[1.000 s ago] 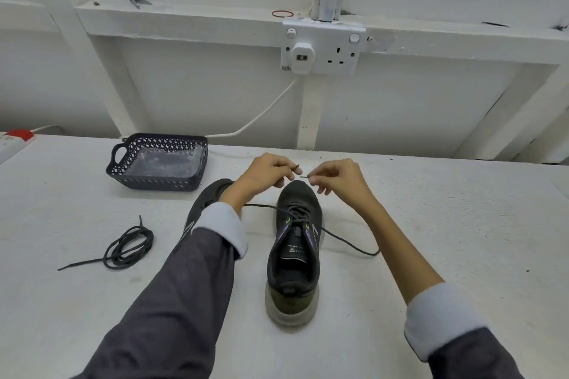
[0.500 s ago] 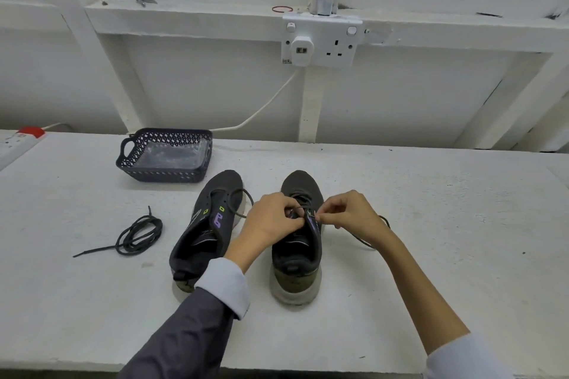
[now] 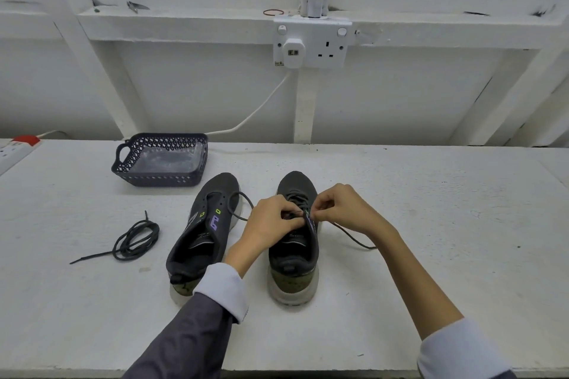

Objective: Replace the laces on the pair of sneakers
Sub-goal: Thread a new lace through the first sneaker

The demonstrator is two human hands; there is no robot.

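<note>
Lacing right-hand dark grey knit sneaker (image 3: 294, 255), heel kept near, toe away, for easy reach to eyelets; pinching thin black lace (image 3: 354, 238) above tongue with left hand (image 3: 271, 221) and right hand (image 3: 341, 209), both curled tight on it, probably threading upper eyelets; letting slack trail over white desk (image 3: 431, 209); keeping second dark grey sneaker (image 3: 206, 231), eyelets bare, alongside; coiled black lace (image 3: 135, 237) parked left, clear of work.

A dark perforated basket (image 3: 160, 177) lined with clear plastic stands on a white table (image 3: 431, 255). A wall socket (image 3: 326, 43) is mounted above and right of it, a power strip (image 3: 12, 151) well left.
</note>
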